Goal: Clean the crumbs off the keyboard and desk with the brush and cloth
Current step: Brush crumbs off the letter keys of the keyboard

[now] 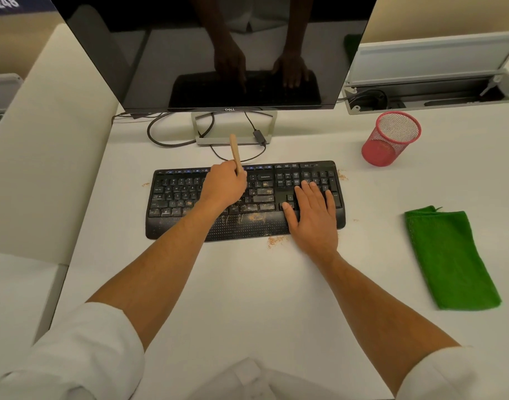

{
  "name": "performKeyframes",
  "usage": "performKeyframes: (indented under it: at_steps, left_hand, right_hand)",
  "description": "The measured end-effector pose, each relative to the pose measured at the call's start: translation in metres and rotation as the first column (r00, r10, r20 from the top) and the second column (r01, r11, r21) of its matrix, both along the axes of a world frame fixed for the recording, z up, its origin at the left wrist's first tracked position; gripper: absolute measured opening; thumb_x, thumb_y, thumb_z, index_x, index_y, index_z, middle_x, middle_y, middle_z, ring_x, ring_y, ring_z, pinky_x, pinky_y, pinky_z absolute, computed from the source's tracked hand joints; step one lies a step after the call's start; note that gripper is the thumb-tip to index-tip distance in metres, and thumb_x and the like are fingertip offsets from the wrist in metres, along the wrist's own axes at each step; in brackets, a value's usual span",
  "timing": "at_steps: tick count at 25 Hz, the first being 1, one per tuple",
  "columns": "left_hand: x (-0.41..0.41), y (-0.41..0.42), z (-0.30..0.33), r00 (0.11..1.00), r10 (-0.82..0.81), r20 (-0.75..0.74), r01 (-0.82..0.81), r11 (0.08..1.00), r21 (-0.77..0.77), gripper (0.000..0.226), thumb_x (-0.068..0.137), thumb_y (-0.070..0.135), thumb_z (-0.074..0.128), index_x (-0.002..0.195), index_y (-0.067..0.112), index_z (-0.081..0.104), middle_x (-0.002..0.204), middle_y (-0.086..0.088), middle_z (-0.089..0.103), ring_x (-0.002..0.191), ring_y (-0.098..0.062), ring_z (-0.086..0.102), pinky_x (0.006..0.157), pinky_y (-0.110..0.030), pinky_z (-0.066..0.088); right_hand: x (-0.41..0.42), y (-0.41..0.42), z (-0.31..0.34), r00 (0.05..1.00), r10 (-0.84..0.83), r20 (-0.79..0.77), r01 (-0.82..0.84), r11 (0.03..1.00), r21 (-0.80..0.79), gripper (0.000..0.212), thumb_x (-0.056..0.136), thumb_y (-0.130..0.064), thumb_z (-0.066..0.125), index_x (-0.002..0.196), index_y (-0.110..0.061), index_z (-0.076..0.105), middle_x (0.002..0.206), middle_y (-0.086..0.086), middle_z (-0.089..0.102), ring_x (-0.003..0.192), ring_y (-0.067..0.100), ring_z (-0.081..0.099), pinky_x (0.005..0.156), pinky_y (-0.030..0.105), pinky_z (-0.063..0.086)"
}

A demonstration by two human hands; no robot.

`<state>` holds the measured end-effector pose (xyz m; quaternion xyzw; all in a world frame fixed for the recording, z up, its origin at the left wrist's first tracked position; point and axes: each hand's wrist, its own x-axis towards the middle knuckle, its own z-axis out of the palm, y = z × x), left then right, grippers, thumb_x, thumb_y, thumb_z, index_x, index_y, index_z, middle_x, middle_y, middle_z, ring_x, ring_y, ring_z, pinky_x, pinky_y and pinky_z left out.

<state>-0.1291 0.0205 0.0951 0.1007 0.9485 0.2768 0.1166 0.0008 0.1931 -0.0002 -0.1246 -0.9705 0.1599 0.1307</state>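
Crumbs (276, 241) are lying on the white desk (247, 284) and black keyboard (178, 203); right hand (314, 215) is pressing flat, left hand (223, 186) gripping the wooden brush (234, 150). Right, folded green cloth (449, 258); farther, red mesh cup (391, 138), dark monitor (212, 50).

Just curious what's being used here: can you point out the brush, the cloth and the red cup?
brush (233, 148): head view, on its wooden handle.
cloth (449, 258): head view, middle of the fabric.
red cup (387, 153): head view, mesh side.

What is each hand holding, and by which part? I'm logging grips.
The left hand grips the brush low on its wooden handle. The right hand holds nothing, resting flat on the keyboard.
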Motion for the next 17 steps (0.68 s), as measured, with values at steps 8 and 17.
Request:
performKeyframes:
  at_steps: [8, 17]
  left_hand:
    - [-0.004, 0.006, 0.018, 0.999, 0.02, 0.045, -0.023, 0.997, 0.067, 0.018, 0.099, 0.024, 0.052, 0.096, 0.009, 0.061, 0.083, -0.007, 0.067, 0.071, -0.022, 0.066, 0.065, -0.037, 0.058]
    - [0.006, 0.012, 0.013, 0.954, -0.013, 0.3, 0.053, 0.991, -0.124, 0.016, 0.095, 0.015, 0.053, 0.09, 0.002, 0.062, 0.072, -0.008, 0.068, 0.059, -0.021, 0.066, 0.057, -0.032, 0.058]
  right_hand:
    - [0.0, 0.0, 0.0, 1.0, 0.001, 0.007, -0.001, 1.0, 0.006, 0.061, 0.104, -0.052, 0.032, 0.146, -0.012, 0.048, 0.154, 0.006, 0.045, 0.149, 0.022, 0.03, 0.125, 0.045, 0.007]
    - [0.0, 0.001, -0.001, 1.0, -0.003, 0.002, 0.003, 1.0, 0.015, 0.061, 0.104, -0.053, 0.032, 0.146, -0.012, 0.048, 0.154, 0.006, 0.045, 0.149, 0.022, 0.029, 0.125, 0.043, 0.004]
